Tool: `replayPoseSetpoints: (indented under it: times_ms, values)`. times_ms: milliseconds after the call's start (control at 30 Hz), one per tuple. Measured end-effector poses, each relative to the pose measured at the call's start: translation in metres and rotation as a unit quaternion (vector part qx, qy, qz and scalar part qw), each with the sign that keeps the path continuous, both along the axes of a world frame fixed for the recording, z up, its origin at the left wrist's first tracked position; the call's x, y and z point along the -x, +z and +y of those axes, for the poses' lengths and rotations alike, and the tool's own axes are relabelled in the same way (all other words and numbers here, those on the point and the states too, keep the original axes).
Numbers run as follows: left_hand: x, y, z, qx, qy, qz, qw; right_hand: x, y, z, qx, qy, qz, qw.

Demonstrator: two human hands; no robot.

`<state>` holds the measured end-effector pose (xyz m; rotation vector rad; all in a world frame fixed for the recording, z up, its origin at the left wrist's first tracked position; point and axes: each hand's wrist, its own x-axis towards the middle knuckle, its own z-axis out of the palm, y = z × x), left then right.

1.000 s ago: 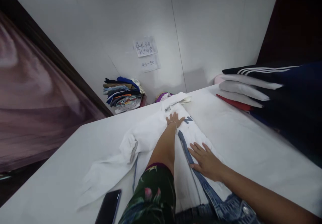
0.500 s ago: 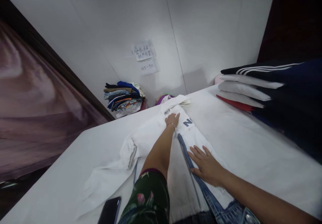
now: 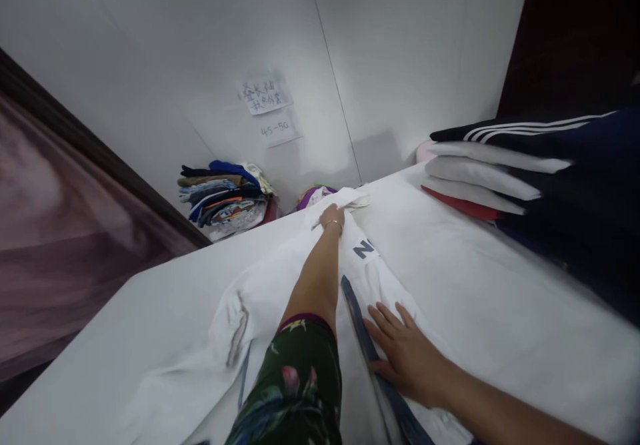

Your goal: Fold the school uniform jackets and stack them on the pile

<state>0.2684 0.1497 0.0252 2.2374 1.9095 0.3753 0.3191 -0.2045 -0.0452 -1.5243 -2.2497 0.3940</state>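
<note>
A white long-sleeved jacket (image 3: 280,285) lies spread on the white table, with a dark letter print on one side and a blue denim strip (image 3: 356,311) along its front edge. My left hand (image 3: 333,217) reaches to the collar end, its fingers curled on the white cloth there; the fingertips are partly hidden. My right hand (image 3: 403,351) rests flat on the jacket's right side, fingers spread, beside the denim strip. One sleeve stretches toward the lower left, and its end fades into the table.
Folded clothes (image 3: 225,198) are piled beyond the table's far edge, beside a purple bundle (image 3: 316,197). At right stands another stack of folded clothes (image 3: 483,171). Handwritten papers (image 3: 265,95) hang on the wall. A pinkish curtain (image 3: 60,231) covers the left side.
My left hand has moved farther up to the collar, and its fingers have curled. My right hand stays flat on the cloth. The view has shifted, leaving the phone almost out of frame.
</note>
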Motion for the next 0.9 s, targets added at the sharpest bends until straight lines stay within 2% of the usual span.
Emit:
replayPoseSetpoints:
  times_ms: [100, 300, 433, 533, 600, 667, 700, 767, 833, 900]
  values:
    - [0.010, -0.002, 0.017, -0.013, 0.025, -0.039, 0.999, 0.001, 0.003, -0.001, 0.007, -0.004, 0.006, 1.000]
    - [0.026, -0.028, 0.027, 0.013, 0.021, -0.095, 0.995, 0.001, 0.004, 0.000, 0.027, -0.004, 0.019, 0.999]
    - [0.028, -0.020, 0.025, 0.011, 0.019, -0.112, 0.994, 0.000, 0.003, 0.001, 0.037, 0.001, 0.022, 0.999]
    - [0.031, -0.008, 0.007, -0.038, -0.001, -0.107, 0.994, 0.000, 0.002, 0.001, 0.042, 0.000, 0.018, 0.999]
    - [0.033, -0.009, -0.017, -0.093, -0.076, -0.070, 0.990, 0.000, 0.000, 0.002, 0.042, 0.003, 0.017, 0.999]
    - [0.036, -0.021, -0.046, -0.112, -0.176, 0.001, 0.978, 0.001, -0.002, 0.003, 0.038, 0.004, 0.015, 0.999]
    - [0.037, -0.028, -0.059, -0.089, -0.211, 0.040, 0.973, 0.001, -0.003, 0.003, 0.035, 0.003, 0.012, 0.999]
    - [0.038, -0.043, -0.080, -0.010, -0.240, 0.093, 0.966, 0.001, -0.005, 0.004, 0.029, 0.002, 0.002, 1.000]
    - [0.037, -0.052, -0.091, 0.033, -0.238, 0.111, 0.964, 0.001, -0.006, 0.005, 0.025, -0.002, -0.009, 1.000]
    - [0.034, -0.053, -0.094, 0.037, -0.228, 0.110, 0.967, 0.001, -0.006, 0.005, 0.022, -0.004, -0.019, 1.000]
